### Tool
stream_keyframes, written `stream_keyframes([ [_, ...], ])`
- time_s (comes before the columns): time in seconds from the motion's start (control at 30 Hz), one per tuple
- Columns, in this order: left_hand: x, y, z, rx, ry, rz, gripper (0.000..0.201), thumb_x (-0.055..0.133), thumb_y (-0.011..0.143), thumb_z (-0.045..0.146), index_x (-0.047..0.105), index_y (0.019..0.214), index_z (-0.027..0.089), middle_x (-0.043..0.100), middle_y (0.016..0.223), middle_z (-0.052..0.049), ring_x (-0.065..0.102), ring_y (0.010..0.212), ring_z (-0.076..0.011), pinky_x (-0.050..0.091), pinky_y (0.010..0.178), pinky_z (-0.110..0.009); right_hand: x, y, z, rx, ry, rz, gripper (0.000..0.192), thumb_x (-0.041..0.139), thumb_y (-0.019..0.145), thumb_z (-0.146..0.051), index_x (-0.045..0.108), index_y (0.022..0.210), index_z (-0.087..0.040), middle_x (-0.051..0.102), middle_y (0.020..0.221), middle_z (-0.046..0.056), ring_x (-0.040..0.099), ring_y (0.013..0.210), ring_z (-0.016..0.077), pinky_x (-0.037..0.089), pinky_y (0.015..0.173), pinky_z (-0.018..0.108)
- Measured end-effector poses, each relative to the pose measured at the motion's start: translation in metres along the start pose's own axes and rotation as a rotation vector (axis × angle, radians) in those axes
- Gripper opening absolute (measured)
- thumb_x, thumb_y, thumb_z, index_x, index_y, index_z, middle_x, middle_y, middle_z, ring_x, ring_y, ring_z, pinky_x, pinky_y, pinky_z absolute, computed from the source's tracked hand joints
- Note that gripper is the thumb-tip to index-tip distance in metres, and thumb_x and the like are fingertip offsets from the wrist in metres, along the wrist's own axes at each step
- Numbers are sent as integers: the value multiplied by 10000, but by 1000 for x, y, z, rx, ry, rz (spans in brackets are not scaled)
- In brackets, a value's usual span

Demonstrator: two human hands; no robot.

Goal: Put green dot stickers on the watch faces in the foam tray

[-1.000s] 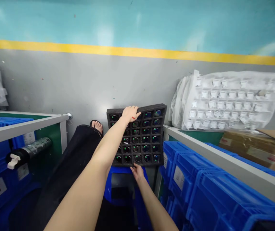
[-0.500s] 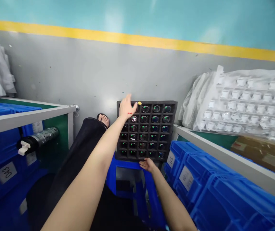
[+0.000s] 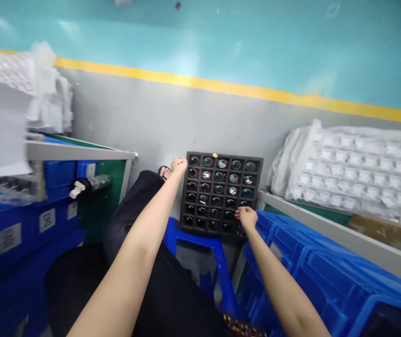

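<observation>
1. Sitting between racks (image 3: pixel 81 152), just beyond blue stool (image 3: pixel 223 264): tray (image 3: pixel 235 157) of round discs (image 3: pixel 233 191).
2. Left hand (image 3: pixel 178 165): fingers curled at tray's far left corner; can't tell if gripping.
3. Right hand (image 3: pixel 248 217): half-curled over tray's near right side; can't tell if holding.

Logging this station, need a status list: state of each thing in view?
Left hand: curled, at the tray's far left corner; grip unclear
Right hand: fingers bent, over the tray's near right part; contact unclear
Black tray: uncovered, compartments facing up
Round pieces: seated in the tray's compartments
Blue plastic frame: partly hidden
White pieces: wrapped in translucent plastic
</observation>
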State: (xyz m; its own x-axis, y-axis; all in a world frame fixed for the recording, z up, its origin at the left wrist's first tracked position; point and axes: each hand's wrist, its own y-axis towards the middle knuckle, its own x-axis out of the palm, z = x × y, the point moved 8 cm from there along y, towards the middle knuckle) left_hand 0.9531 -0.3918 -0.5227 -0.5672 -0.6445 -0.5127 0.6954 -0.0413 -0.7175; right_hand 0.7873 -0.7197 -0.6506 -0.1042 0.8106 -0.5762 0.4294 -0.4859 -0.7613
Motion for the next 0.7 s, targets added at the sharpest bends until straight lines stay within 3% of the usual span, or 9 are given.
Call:
stream_keyframes([
  [0.1, -35, -64, 29, -30, -46, 67, 284, 555, 941, 367, 621, 1101, 141, 666, 1070, -74, 653, 903, -169, 560, 810, -365, 19, -53, -45, -162, 134, -61, 253, 579, 953, -366, 608, 1016, -123, 624, 875, 20, 601, 687, 109, 537, 617, 256],
  [0.23, -70, -183, 51, -48, -84, 236, 230, 471, 955, 281, 658, 1028, 168, 727, 1008, -46, 681, 925, -172, 540, 834, -318, 32, -166, -121, -507, 340, -162, 304, 553, 961, -418, 602, 903, -123, 582, 726, -20, 542, 564, 81, 494, 544, 225],
  [0.3, -80, -250, 48, -82, -94, 343, 248, 449, 943, 269, 655, 1055, 188, 739, 1015, -46, 686, 961, -199, 532, 855, -329, 20, -239, -157, -726, 443, -215, 325, 543, 957, -438, 594, 862, -131, 583, 711, -19, 552, 575, 91, 505, 574, 247],
  [0.4, -83, -344, 31, -161, -108, 494, 261, 437, 932, 270, 639, 1079, 193, 728, 1080, -68, 683, 1003, -247, 529, 868, -381, -14, -360, -189, -1073, 545, -339, 292, 572, 909, -447, 619, 866, -162, 650, 830, 34, 632, 766, 159, 539, 744, 340],
  [0.5, -79, -421, 9, -247, -136, 626, 259, 437, 937, 288, 619, 1102, 207, 707, 1144, -62, 671, 1039, -251, 528, 870, -384, -38, -475, -193, -1400, 471, -620, 169, 695, 809, -364, 687, 827, -195, 684, 859, 52, 651, 840, 204, 535, 803, 373],
  [0.57, -74, -463, -6, -317, -156, 697, 265, 419, 952, 273, 592, 1142, 211, 696, 1167, -58, 668, 1040, -234, 532, 862, -366, -45, -543, -180, -1684, 339, -778, 83, 689, 823, -255, 707, 893, -215, 697, 896, 52, 657, 850, 203, 539, 795, 362],
  [0.63, -66, -499, -20, -394, -163, 762, 274, 402, 965, 239, 563, 1183, 203, 681, 1199, -68, 656, 1064, -221, 529, 873, -354, -50, -590, -159, -1935, 248, -839, 137, 650, 862, -181, 694, 985, -223, 697, 944, 51, 659, 872, 192, 541, 799, 347],
  [0.7, -55, -530, -32, -463, -174, 824, 282, 394, 973, 215, 541, 1213, 193, 670, 1216, -77, 641, 1093, -217, 522, 894, -351, -51, -617, -137, -2063, 220, -873, 162, 638, 877, -145, 681, 1016, -217, 692, 969, 50, 661, 886, 182, 542, 818, 331],
])
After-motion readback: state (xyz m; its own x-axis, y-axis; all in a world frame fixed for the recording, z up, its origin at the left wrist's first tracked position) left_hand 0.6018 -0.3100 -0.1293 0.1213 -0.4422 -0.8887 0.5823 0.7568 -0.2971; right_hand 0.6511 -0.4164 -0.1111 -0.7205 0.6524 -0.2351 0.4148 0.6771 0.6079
